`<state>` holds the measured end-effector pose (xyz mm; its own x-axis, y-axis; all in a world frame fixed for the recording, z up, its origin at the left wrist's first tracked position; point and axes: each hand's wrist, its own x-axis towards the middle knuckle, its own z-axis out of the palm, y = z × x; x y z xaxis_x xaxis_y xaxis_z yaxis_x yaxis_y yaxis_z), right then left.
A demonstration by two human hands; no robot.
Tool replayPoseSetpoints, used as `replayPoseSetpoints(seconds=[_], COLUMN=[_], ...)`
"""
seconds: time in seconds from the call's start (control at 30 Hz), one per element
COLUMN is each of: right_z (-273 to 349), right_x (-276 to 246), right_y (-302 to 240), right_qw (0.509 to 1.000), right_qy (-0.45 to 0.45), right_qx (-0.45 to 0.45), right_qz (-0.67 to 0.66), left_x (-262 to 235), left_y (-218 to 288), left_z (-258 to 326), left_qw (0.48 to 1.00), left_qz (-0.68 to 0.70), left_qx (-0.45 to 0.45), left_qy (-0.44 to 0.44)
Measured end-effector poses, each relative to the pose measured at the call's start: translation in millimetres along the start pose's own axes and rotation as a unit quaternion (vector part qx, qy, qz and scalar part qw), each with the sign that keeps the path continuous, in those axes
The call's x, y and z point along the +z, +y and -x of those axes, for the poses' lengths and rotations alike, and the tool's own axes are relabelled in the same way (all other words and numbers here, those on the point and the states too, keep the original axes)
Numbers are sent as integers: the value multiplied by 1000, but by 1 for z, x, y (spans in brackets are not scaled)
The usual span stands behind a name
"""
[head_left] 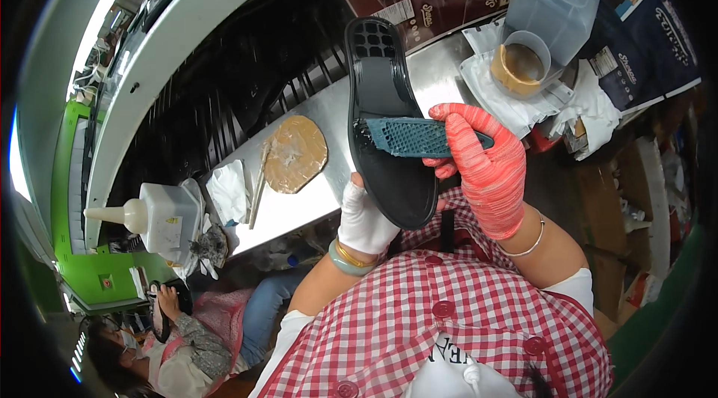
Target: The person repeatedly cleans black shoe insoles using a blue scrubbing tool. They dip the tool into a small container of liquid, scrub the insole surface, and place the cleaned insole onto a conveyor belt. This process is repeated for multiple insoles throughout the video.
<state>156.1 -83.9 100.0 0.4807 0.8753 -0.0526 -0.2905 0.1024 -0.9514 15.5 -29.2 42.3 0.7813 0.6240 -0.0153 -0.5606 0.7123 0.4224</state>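
In front of me I hold a long black shoe sole (383, 87), heel cavities at its far end and the broad forefoot toward me. My left hand (364, 218), in a white glove with bare fingertips, grips its left edge near the forefoot; some of its fingers are hidden beneath. My right hand (486, 166), in a pink-red knit glove, is closed round a flat teal brush (411, 137) with a mesh-like pattern. The brush lies across the middle of the sole, its worn left end touching the inner surface. That surface looks wet or shiny toward the heel.
On the metal bench (288, 212) lie a round tan pad (297, 153), a thin stick (259, 187) and white tissue (228, 190). A nozzle bottle (161, 218) is at left. At right stand a cup of tan liquid (521, 67) and a clear container (555, 13). A co-worker (187, 353) sits lower left.
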Motion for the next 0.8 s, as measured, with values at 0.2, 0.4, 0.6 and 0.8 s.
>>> replayPoseSetpoints(seconds=[0.2,0.4,0.6,0.8], right_z=[-14,-26,-47,-28], right_x=[-1,-1,-3,-5], right_y=[-13,-29,-46,-34], right_qw=[999,996,991,998], right_qy=[13,27,37,-20], right_qx=[-48,-76,-126,-43], right_qz=[-20,-33,17,40], left_x=[-1,1,-10,-7], left_y=[5,8,8,7], left_z=[10,16,22,20], left_qw=[996,992,979,991], left_qz=[-68,-81,-142,-89], left_qx=[-52,-96,-141,-100], left_qy=[-29,-15,-37,-4])
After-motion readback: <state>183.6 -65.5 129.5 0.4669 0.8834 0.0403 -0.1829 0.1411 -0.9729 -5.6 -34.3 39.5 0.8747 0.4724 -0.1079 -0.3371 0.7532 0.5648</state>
